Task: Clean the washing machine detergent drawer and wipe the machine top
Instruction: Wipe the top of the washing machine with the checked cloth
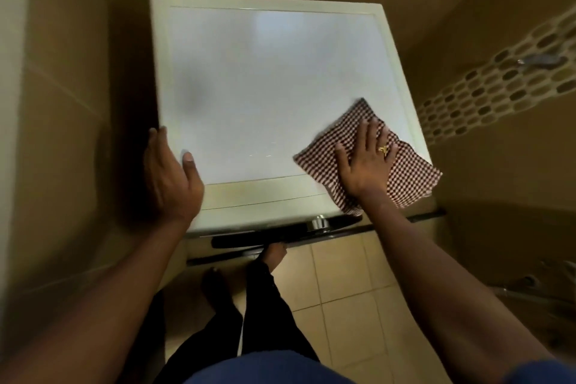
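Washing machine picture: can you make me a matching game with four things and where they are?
Things:
1. red-and-white checked cloth
2. left hand
3. right hand
4. gold ring

Places:
A. holds the front left corner of the white washing machine top
B. lies spread on the front right corner of the top
C. sits on a finger of the right hand
D. presses flat on the cloth, fingers straight

Pairs: 1-B, 2-A, 3-D, 4-C
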`<state>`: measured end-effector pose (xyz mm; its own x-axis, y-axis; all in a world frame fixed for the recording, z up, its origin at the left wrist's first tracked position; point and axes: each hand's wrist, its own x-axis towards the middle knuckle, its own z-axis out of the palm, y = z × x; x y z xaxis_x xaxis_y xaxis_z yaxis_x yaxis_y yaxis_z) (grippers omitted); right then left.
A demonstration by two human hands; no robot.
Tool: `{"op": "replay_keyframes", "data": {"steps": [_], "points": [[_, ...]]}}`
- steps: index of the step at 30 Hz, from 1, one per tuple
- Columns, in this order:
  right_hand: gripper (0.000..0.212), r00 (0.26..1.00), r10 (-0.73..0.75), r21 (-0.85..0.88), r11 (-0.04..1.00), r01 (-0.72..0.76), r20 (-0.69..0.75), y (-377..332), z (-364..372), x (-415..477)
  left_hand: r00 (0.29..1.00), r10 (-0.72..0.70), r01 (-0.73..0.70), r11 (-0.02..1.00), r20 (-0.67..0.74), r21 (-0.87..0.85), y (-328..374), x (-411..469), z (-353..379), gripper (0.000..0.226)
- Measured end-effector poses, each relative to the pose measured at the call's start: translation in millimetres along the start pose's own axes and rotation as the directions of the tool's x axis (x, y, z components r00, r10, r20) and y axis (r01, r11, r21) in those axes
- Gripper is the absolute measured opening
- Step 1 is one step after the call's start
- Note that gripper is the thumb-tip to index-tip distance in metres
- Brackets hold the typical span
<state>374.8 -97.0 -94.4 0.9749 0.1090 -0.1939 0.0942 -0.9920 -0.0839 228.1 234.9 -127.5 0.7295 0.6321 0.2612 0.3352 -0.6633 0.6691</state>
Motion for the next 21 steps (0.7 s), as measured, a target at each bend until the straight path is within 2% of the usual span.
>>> {"op": "replay_keyframes", "data": {"steps": [2, 4, 6, 10, 12, 14, 15, 16, 19, 20, 21], "points": [[0.090, 0.998, -0.057, 0.020, 0.998, 0.056, 0.028, -32.7, 4.7, -15.7, 0.997, -0.077, 0.077, 0.997, -0.010, -0.011, 1.1, 2.2, -0.3, 0.055], [0.091, 0.964, -0.259, -0.028, 0.965, 0.261, 0.054, -47.6, 10.7, -38.6, 0.988, -0.157, 0.157, 0.987, -0.003, -0.026, 4.7, 5.1, -1.6, 0.054], [0.089, 0.922, -0.373, -0.037, 0.925, 0.378, 0.104, -46.9, 8.6, -48.8, 0.978, -0.206, 0.206, 0.978, -0.011, -0.033, 6.4, 6.8, -2.3, 0.053], [0.079, 0.925, -0.358, -0.013, 0.932, 0.362, 0.130, -69.1, 0.6, -49.9, 0.955, -0.297, 0.296, 0.954, -0.014, -0.042, 8.3, 9.2, -1.0, 0.052], [0.076, 0.878, -0.459, -0.050, 0.882, 0.469, 0.136, -99.4, 3.4, -55.9, 0.937, -0.350, 0.350, 0.935, 0.008, -0.062, 9.0, 11.0, -2.3, 0.052], [0.074, 0.796, -0.588, -0.078, 0.795, 0.602, 0.143, -121.7, 7.3, -46.1, 0.911, -0.412, 0.413, 0.908, 0.028, -0.069, 10.0, 12.8, -3.5, 0.050], [0.072, 0.778, -0.613, -0.076, 0.777, 0.625, 0.134, -127.3, 8.1, -32.6, 0.897, -0.440, 0.442, 0.895, 0.033, -0.063, 10.0, 13.4, -3.9, 0.049], [0.070, 0.791, -0.600, -0.073, 0.789, 0.610, 0.121, -130.4, 7.3, -16.3, 0.884, -0.465, 0.467, 0.882, 0.040, -0.058, 10.3, 14.1, -4.0, 0.049], [0.066, 0.899, -0.435, -0.043, 0.898, 0.437, 0.056, -134.4, 7.3, 12.8, 0.852, -0.520, 0.524, 0.849, 0.062, -0.073, 12.5, 15.1, -5.9, 0.050], [0.067, 0.898, -0.436, -0.035, 0.898, 0.438, 0.049, -136.2, 8.0, 7.8, 0.843, -0.533, 0.537, 0.839, 0.069, -0.084, 12.8, 15.9, -6.7, 0.050], [0.068, 0.866, -0.497, -0.039, 0.865, 0.500, 0.056, -136.5, 7.1, -4.0, 0.838, -0.541, 0.546, 0.832, 0.075, -0.096, 13.1, 16.4, -7.5, 0.050]]}}
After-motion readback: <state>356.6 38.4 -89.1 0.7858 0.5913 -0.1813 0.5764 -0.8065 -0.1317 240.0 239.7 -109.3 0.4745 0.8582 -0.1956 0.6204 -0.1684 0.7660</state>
